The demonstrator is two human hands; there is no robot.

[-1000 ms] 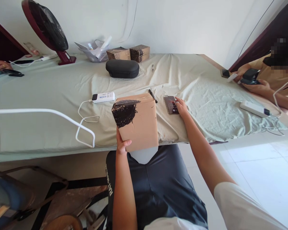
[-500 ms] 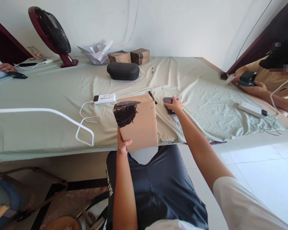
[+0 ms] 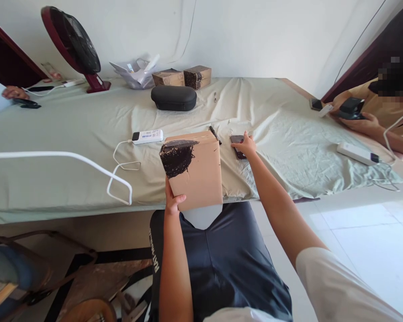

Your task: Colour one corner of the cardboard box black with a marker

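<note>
My left hand [image 3: 172, 200] grips the lower left corner of a tan cardboard box [image 3: 196, 172], thumb on its front face. The box is held upright above my lap, and a black scribbled patch covers its upper left corner. My right hand [image 3: 246, 145] reaches out over the cloth-covered table [image 3: 70, 129] and rests on a dark phone [image 3: 237, 146] lying flat there, fingers bent over its right edge. A black marker [image 3: 215, 134] lies just left of the phone, behind the box.
A white power bank [image 3: 147, 136] with a looped white cable lies left of the box. Farther back are a black case [image 3: 173, 97], two small cardboard boxes [image 3: 183, 77] and a red fan [image 3: 72, 42]. Another person's hands [image 3: 354, 115] hold a black device at right.
My right hand has shifted slightly left on the phone, its fingers curling over it. The box and my left hand stay almost still.
</note>
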